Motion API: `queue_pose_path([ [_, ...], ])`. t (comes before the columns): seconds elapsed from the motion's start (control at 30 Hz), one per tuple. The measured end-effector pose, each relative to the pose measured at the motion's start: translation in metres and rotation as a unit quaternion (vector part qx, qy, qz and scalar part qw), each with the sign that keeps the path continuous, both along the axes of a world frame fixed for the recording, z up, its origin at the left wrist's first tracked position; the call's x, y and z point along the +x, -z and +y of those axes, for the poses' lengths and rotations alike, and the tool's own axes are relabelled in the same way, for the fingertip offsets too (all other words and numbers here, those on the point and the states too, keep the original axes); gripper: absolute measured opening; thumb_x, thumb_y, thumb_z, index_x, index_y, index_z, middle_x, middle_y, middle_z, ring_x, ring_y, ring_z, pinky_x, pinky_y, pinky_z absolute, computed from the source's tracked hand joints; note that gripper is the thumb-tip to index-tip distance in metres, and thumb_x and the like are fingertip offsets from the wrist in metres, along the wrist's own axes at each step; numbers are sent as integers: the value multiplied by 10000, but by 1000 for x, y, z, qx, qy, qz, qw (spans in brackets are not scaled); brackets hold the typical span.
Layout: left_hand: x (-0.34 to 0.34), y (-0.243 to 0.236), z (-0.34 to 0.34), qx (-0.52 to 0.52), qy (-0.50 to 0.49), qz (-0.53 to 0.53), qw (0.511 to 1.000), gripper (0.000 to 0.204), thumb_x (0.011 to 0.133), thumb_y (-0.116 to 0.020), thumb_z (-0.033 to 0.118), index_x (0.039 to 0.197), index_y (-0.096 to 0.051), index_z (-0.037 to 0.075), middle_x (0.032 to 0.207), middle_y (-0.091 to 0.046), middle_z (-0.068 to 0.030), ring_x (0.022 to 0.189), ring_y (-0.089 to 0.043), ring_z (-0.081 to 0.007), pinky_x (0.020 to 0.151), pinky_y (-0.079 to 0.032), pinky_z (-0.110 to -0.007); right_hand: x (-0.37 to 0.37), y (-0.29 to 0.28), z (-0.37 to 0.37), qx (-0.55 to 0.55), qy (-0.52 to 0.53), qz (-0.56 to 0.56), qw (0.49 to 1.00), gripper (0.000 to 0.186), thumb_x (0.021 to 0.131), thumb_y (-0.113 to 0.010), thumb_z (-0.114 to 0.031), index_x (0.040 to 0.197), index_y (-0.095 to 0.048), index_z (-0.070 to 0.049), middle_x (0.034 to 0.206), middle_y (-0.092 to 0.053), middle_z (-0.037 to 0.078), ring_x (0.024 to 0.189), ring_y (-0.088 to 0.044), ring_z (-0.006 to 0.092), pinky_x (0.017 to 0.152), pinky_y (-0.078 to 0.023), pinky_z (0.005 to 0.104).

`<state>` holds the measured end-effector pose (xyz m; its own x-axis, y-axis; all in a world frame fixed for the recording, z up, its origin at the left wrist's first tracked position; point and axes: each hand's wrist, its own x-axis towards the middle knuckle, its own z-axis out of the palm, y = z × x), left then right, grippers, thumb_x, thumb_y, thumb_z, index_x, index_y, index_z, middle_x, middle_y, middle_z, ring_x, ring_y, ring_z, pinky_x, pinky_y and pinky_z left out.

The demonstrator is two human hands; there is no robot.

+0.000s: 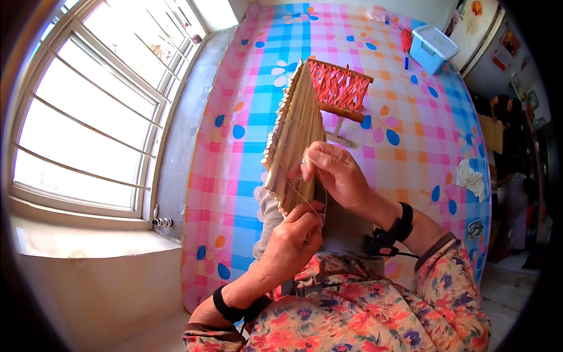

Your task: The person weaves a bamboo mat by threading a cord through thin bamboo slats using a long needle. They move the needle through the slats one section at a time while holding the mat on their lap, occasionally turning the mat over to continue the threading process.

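A long panel of straw-coloured stalks (pixel 299 126), laid side by side, slants away from my lap with its cut ends along the left edge. At its near end my left hand (pixel 299 233) is closed, fingers curled, with a thin pale thread (pixel 305 196) running to it in a loop from the stalks. My right hand (pixel 334 170) hovers over the panel's right side, thumb and fingers pinched together. Whatever is in that pinch is too small to make out. Part of the thread passes close below the right hand.
A stool with a red woven seat (pixel 340 88) stands past the panel's far end, on a bright checked, flowered sheet (pixel 258 141). A blue lidded bin (pixel 431 50) sits far right. A white cloth (pixel 471 179) lies at the right edge. A barred window (pixel 88 123) is on the left.
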<state>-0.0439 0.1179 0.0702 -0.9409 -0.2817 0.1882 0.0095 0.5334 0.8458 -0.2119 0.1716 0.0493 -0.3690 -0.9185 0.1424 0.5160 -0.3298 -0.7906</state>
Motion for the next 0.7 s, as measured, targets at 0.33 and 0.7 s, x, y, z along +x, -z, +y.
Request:
queue_pose_path([
  [0.33, -2, 4, -3, -2, 11, -11, 1000, 165, 781, -587, -76, 943, -578, -47, 1126, -583, -231, 994, -617, -380, 831, -524, -380, 0, -7, -24, 12, 5, 5, 1000, 254, 981, -525, -203, 771, -538, -60, 653, -468, -27, 585, -421, 66, 566, -381, 228],
  [0.7, -2, 4, -3, -19, 22, -8, 1000, 187, 764, -600, -85, 946, -583, -47, 1113, -588, -224, 963, -622, -378, 806, -529, -377, 3, -17, -21, 70, 23, 75, 994, 272, 975, -550, -221, 762, -556, -51, 630, -477, -46, 576, -423, 31, 528, -359, 209],
])
